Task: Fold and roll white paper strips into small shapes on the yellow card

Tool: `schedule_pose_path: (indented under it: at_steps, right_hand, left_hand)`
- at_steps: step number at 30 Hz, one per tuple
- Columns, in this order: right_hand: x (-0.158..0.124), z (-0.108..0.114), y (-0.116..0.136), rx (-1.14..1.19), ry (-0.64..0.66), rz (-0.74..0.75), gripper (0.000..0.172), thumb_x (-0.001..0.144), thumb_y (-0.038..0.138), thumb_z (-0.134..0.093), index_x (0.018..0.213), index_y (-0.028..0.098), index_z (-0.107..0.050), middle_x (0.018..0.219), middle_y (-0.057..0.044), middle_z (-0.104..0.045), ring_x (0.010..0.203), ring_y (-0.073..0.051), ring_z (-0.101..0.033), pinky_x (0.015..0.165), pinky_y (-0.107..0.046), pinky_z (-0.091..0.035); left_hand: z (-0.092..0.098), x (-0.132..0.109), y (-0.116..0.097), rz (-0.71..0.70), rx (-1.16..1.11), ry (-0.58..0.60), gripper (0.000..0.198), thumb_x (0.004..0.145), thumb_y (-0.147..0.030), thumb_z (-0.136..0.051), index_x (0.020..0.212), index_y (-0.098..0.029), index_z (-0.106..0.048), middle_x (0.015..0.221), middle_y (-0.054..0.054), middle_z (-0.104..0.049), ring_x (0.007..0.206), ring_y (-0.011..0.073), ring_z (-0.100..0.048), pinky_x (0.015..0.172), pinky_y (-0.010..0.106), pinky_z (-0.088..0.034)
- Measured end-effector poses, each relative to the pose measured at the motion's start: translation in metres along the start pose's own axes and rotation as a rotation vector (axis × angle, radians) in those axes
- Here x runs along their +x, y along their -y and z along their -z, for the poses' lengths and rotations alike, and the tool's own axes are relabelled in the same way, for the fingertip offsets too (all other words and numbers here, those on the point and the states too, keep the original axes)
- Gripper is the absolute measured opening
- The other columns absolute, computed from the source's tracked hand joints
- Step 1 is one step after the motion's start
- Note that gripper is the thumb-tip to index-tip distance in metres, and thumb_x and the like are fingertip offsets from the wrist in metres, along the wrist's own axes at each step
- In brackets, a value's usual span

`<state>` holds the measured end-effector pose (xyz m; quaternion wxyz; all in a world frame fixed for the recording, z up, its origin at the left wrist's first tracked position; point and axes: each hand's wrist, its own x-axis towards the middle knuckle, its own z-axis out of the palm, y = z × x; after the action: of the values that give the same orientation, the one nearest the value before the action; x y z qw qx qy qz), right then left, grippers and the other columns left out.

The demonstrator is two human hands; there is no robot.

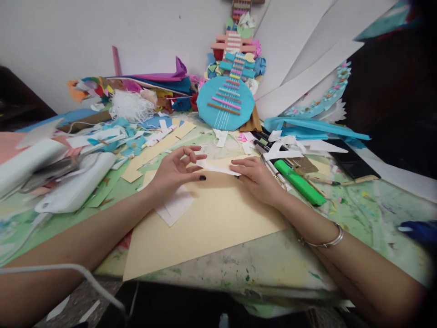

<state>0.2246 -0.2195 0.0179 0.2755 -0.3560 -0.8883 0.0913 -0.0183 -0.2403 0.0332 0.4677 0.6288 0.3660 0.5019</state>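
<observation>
A narrow white paper strip point(220, 169) lies above a cream paper sheet point(205, 232), stretched between my two hands. Its right end is pinched between the thumb and fingers of my right hand point(256, 176). My left hand point(174, 169) is at the strip's left end, thumb and fingers apart; whether it touches the strip is hard to see. Under my left wrist a folded white paper piece point(175, 206) rests on the cream sheet.
A blue round paper-covered instrument model point(225, 104) leans at the back. On the right are a green box cutter point(299, 182), pens, and a black phone point(353, 159). A white power strip point(80, 182) and paper scraps point(112, 136) lie left. A white cable point(78, 269) crosses my left forearm.
</observation>
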Motion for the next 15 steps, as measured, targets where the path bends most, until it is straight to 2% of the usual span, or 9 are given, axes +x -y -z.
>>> schedule_pose_path:
  at_steps: [3,8,12,15]
  right_hand:
    - [-0.0002,-0.0001,-0.0022,0.012,0.006,-0.011,0.035,0.083,0.009,-0.042,0.107,0.02,-0.065,0.119,-0.009,-0.06,0.11,-0.024,-0.049,0.093,-0.044,-0.037]
    - [-0.001,-0.0016,-0.0022,-0.009,0.036,-0.015,0.038,0.082,0.007,-0.04,0.107,0.023,-0.065,0.12,-0.007,-0.059,0.111,-0.024,-0.048,0.092,-0.045,-0.038]
    - [-0.0005,-0.0017,0.0011,-0.035,0.028,-0.032,0.041,0.078,0.005,-0.044,0.112,0.018,-0.061,0.12,-0.009,-0.058,0.11,-0.025,-0.047,0.093,-0.043,-0.037]
    - [0.0006,-0.0012,0.0028,-0.044,-0.045,-0.079,0.048,0.069,0.003,-0.052,0.116,0.013,-0.056,0.12,-0.012,-0.057,0.11,-0.026,-0.045,0.095,-0.043,-0.036]
  left_hand:
    - [-0.0007,-0.0004,0.0003,-0.059,0.123,0.028,0.032,0.058,-0.025,-0.078,0.075,-0.015,-0.052,0.126,0.01,-0.042,0.112,0.0259,-0.051,0.086,0.034,-0.051]
    - [-0.0003,-0.0028,0.005,-0.128,0.325,0.001,0.018,0.069,-0.029,-0.07,0.078,-0.016,-0.061,0.116,0.009,-0.048,0.101,0.0204,-0.057,0.084,0.034,-0.053]
    - [0.0014,-0.0041,0.0062,-0.155,0.396,0.029,0.01,0.072,-0.027,-0.066,0.071,-0.017,-0.065,0.11,0.009,-0.051,0.096,0.0197,-0.058,0.08,0.032,-0.054]
    - [0.0024,-0.0031,0.0063,-0.189,0.501,0.023,0.006,0.071,-0.023,-0.065,0.069,-0.018,-0.066,0.107,0.008,-0.055,0.097,0.0205,-0.057,0.084,0.034,-0.051]
